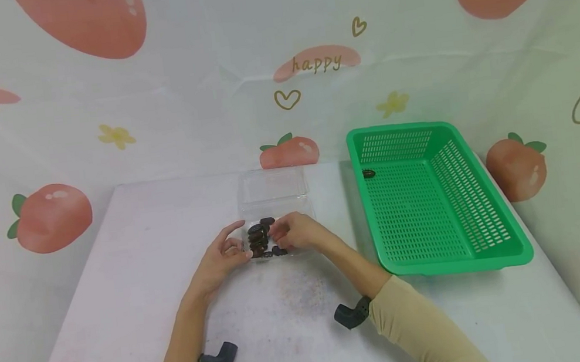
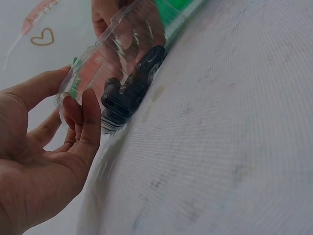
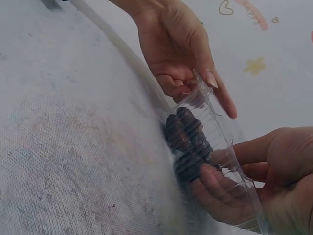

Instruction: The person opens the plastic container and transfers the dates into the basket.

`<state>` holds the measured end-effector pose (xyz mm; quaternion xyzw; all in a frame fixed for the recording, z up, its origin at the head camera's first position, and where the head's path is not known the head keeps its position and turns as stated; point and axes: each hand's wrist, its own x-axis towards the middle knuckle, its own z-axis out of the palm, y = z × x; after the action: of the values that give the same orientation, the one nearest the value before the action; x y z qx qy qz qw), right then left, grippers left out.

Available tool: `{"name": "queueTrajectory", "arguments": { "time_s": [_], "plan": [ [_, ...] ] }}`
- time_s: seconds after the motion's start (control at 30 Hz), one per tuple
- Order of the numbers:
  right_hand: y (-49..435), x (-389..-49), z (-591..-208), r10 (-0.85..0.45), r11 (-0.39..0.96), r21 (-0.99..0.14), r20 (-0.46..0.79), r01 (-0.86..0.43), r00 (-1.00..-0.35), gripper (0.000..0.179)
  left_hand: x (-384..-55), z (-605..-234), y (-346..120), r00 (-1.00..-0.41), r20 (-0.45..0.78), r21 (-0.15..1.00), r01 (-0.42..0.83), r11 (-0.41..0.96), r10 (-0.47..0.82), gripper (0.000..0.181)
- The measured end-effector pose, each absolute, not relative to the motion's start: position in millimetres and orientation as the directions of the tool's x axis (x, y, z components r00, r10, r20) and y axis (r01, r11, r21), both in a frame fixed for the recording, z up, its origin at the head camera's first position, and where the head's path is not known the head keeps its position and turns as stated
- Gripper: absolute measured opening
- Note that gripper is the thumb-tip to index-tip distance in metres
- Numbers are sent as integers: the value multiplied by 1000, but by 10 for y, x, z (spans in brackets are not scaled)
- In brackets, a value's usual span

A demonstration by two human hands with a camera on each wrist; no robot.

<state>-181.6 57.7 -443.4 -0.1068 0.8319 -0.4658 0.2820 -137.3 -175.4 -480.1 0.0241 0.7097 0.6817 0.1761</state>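
A clear plastic clamshell box [image 1: 272, 183], its lid raised at the back, lies on the table with several dark brown, glossy dates [image 1: 258, 237] inside. My left hand [image 1: 218, 259] holds the box at its left side, thumb at the front corner and forefinger stretched along toward the back. In the right wrist view the left thumb tip is right at the rim. Reaching in from the right, my right hand [image 1: 297, 231] has its fingers inside the box beside the dates [image 3: 186, 139]. Its fingers are loosely bent and apart, with no date showing between them.
A green plastic basket [image 1: 447, 265] stands on the right of the table, with one date [image 1: 369, 173] at its left inner wall. Dark wrist mounts [image 1: 218, 358] stick out from both forearms. A printed cloth [image 1: 197, 108] hangs behind the table.
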Motion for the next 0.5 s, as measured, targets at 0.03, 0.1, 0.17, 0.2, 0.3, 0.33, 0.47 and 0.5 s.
{"name": "queueTrajectory", "arguments": {
  "time_s": [0.03, 0.1, 0.17, 0.2, 0.3, 0.33, 0.47, 0.5],
  "plan": [
    [574, -1819, -4435, -436, 561, -824, -374, 78, -818, 27, -1371, -4797, -1750, -937, -218, 976, -207, 68, 274, 77],
    [567, -1823, -4435, -433, 592, -804, -381, 61, -817, 25, -1368, -4792, -1747, -937, -221, 975, -210, 69, 270, 76],
    [565, -1827, -4427, -435, 619, -784, -390, 46, -811, 23, -1366, -4790, -1743, -938, -221, 975, -209, 71, 268, 76],
    [563, -1829, -4422, -438, 629, -777, -394, 37, -808, 23, -1366, -4793, -1744, -938, -220, 975, -208, 73, 268, 76],
    [556, -1831, -4413, -454, 655, -755, -400, 6, -796, 24, -1365, -4805, -1748, -938, -219, 976, -207, 74, 268, 77],
    [554, -1831, -4409, -459, 663, -749, -403, -3, -792, 24, -1366, -4810, -1750, -938, -218, 976, -206, 72, 269, 77],
    [548, -1829, -4413, -472, 682, -731, -404, -34, -783, 22, -1365, -4821, -1755, -939, -215, 977, -207, 58, 269, 78],
    [549, -1829, -4414, -476, 682, -730, -404, -38, -781, 22, -1365, -4823, -1756, -939, -212, 977, -205, 54, 271, 77]
  ]
}}
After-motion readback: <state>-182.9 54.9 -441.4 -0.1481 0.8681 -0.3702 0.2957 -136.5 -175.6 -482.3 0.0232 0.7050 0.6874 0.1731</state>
